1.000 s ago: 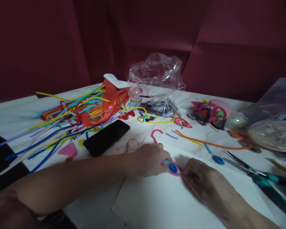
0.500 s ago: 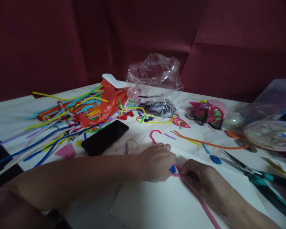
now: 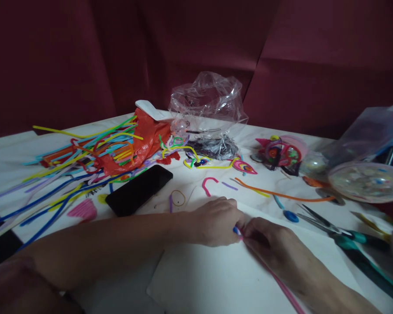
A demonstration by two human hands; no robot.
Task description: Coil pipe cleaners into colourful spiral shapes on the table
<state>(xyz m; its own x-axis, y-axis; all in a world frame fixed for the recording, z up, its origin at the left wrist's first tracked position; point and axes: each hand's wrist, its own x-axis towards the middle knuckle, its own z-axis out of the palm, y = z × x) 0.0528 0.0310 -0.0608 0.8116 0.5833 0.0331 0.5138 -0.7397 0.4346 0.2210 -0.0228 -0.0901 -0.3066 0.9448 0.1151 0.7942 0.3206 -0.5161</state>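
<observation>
Over the white paper (image 3: 196, 279) my two hands nearly touch. My left hand (image 3: 216, 222) is closed around a small blue, white and pink coil (image 3: 237, 232), mostly hidden by its fingers. Right beside it, my right hand (image 3: 267, 240) pinches a pink pipe cleaner (image 3: 286, 294), which runs under the palm toward the lower edge. The pink strand seems to meet the coil between my fingertips. Just beyond lie a bent pink piece (image 3: 207, 186) and a rubber band (image 3: 178, 198).
A black phone (image 3: 139, 189) lies left of centre, near many pipe cleaners (image 3: 85, 152) in an orange-red wrapper (image 3: 150, 135). Scissors (image 3: 340, 233) with green handles lie at right, by a round container (image 3: 367, 181). A clear plastic bag (image 3: 209, 100) stands behind.
My hands have come closer together, and less of the blue and pink coil shows between them. The view has shifted slightly, so the tabletop things appear farther left.
</observation>
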